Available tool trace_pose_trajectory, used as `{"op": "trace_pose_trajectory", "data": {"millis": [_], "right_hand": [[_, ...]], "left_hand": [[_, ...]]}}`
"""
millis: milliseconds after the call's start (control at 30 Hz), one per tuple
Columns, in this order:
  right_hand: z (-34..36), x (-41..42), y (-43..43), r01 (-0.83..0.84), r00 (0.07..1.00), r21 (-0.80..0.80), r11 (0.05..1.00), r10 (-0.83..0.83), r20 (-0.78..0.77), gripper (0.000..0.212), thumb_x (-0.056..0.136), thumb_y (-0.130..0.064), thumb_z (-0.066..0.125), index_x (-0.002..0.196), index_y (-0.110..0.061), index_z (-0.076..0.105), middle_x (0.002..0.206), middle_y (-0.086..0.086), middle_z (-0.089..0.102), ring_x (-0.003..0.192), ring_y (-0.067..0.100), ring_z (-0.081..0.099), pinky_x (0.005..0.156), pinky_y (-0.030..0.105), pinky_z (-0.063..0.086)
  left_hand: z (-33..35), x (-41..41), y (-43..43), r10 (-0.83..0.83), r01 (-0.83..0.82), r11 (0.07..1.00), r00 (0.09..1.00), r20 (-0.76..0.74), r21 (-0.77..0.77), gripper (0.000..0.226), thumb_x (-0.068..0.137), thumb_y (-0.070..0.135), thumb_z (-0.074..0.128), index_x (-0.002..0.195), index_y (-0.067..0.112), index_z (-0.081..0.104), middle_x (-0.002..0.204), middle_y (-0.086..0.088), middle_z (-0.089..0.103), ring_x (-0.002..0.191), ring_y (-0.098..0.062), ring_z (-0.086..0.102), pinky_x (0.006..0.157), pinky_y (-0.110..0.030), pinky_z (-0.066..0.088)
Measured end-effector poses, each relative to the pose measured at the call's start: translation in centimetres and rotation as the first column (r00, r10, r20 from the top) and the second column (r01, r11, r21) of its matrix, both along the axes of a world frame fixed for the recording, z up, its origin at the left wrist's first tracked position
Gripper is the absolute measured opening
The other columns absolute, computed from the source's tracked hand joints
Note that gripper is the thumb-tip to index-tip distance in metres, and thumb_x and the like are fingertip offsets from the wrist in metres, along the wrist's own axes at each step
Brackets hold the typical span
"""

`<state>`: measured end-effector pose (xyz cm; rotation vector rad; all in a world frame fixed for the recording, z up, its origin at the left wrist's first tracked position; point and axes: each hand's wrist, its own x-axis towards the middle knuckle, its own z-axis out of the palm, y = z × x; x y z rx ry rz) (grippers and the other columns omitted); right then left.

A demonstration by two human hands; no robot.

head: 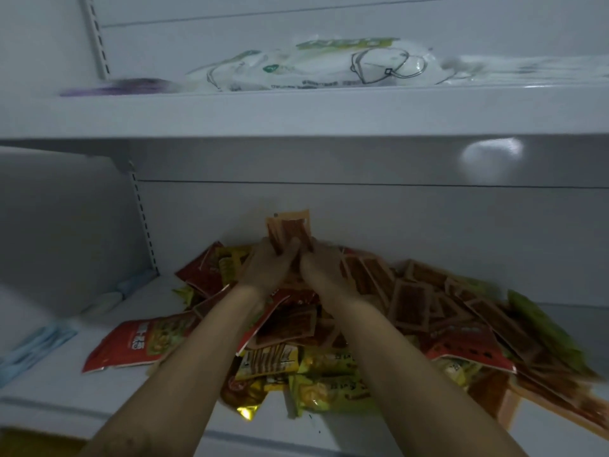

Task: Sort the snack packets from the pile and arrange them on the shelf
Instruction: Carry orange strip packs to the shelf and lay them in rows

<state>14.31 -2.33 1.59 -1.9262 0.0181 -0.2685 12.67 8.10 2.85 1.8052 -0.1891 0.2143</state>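
Observation:
A pile of snack packets [329, 357] in red, yellow, green and orange-brown covers the white lower shelf [66, 400]. Above the back of the pile, both hands hold a small upright stack of orange-brown packets [289, 227] against the shelf's back panel. My left hand [268, 263] grips the stack from the left. My right hand [324, 267] grips it from the right. The two hands touch each other, and the stack's lower part is hidden behind the fingers. Several matching orange-brown packets [412, 301] lie to the right of my hands.
A large red packet [138, 341] lies at the pile's left edge. Pale blue packs [36, 344] sit at the far left of the lower shelf. The upper shelf [296, 110] carries white plastic bags [313, 65] and a purple item [131, 85].

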Motion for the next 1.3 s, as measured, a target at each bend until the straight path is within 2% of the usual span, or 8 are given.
{"op": "trace_pose_trajectory", "data": {"millis": [200,367,500,667,867,967,1067,1300], "right_hand": [[0.2,-1.2,-2.1,-0.200,0.979,-0.052,0.978,0.198,-0.051,0.059,0.090,-0.049,0.045,0.142,-0.021,0.048,0.147,0.002,0.045,0.131,0.025,0.048,0.105,0.041,0.045],[0.4,-3.8,-7.1,0.058,0.996,-0.651,0.757,-0.088,-0.013,0.036,0.096,-0.045,0.052,0.108,-0.012,0.058,0.102,0.006,0.059,0.106,0.028,0.060,0.073,0.031,0.044],[-1.4,-4.0,-5.5,-0.105,0.971,-0.783,0.614,-0.106,-0.213,0.068,0.080,-0.073,0.057,0.112,-0.014,0.061,0.116,0.006,0.064,0.096,0.023,0.064,0.071,0.028,0.048],[-2.0,-2.8,-4.6,-0.097,0.960,-0.851,0.516,-0.177,-0.217,0.065,0.090,-0.051,0.061,0.136,-0.007,0.048,0.140,0.020,0.044,0.115,0.030,0.055,0.077,0.032,0.045],[-0.2,-2.6,-7.3,0.104,0.994,-0.701,0.706,-0.088,0.058,0.013,0.092,-0.017,0.057,0.096,-0.011,0.068,0.094,0.006,0.069,0.082,0.021,0.065,0.064,0.026,0.043],[2.6,-4.5,-8.1,-0.024,0.995,-0.216,0.976,0.044,0.086,0.011,0.090,-0.011,0.064,0.088,-0.019,0.070,0.080,-0.003,0.071,0.067,0.012,0.070,0.059,0.025,0.052],[4.1,-5.8,-6.5,-0.211,0.967,0.020,0.977,0.206,0.150,0.028,0.083,-0.011,0.076,0.109,-0.018,0.070,0.094,0.001,0.072,0.082,0.017,0.071,0.065,0.027,0.056],[1.0,-4.7,-1.1,-0.105,0.988,0.022,0.994,0.102,0.115,0.031,0.084,-0.037,0.074,0.106,-0.016,0.070,0.101,-0.004,0.069,0.093,0.013,0.066,0.073,0.022,0.050]], "left_hand": [[-0.2,-1.7,1.0,0.030,-0.029,0.999,0.999,0.044,-0.027,0.027,0.103,0.023,0.051,0.123,0.009,0.061,0.115,-0.006,0.068,0.104,-0.020,0.066,0.089,-0.036,0.056],[-0.7,-2.2,1.7,0.081,-0.084,0.995,0.995,0.059,0.051,0.024,0.104,0.018,0.047,0.122,0.004,0.055,0.119,-0.009,0.062,0.104,-0.020,0.059,0.087,-0.033,0.051],[-1.8,-2.4,1.4,0.047,-0.046,0.999,0.998,-0.037,0.027,0.019,0.102,0.021,0.050,0.113,0.005,0.051,0.118,-0.013,0.062,0.108,-0.030,0.062,0.092,-0.047,0.054],[-3.5,-1.9,1.1,0.022,-0.021,0.999,0.999,-0.039,0.029,0.045,0.096,0.035,0.057,0.132,0.009,0.047,0.118,-0.006,0.065,0.108,-0.023,0.064,0.089,-0.049,0.056],[-3.5,-3.1,1.0,0.056,-0.056,0.998,0.998,0.004,-0.026,0.038,0.100,0.024,0.055,0.135,0.013,0.046,0.124,-0.006,0.061,0.114,-0.024,0.060,0.099,-0.048,0.051],[-3.7,-3.6,1.0,0.050,-0.048,0.989,0.999,0.010,-0.137,0.045,0.099,0.020,0.058,0.140,0.018,0.042,0.126,0.000,0.060,0.115,-0.020,0.059,0.099,-0.042,0.050],[-3.6,-4.3,0.7,0.029,-0.019,0.979,0.999,0.045,-0.201,0.045,0.097,0.025,0.060,0.139,0.023,0.045,0.126,0.005,0.061,0.116,-0.015,0.059,0.097,-0.037,0.051],[-3.4,-5.3,1.4,0.071,-0.071,0.935,0.997,-0.013,-0.348,0.037,0.105,0.041,0.039,0.134,0.022,0.053,0.122,0.003,0.066,0.111,-0.013,0.064,0.095,-0.033,0.052]]}}
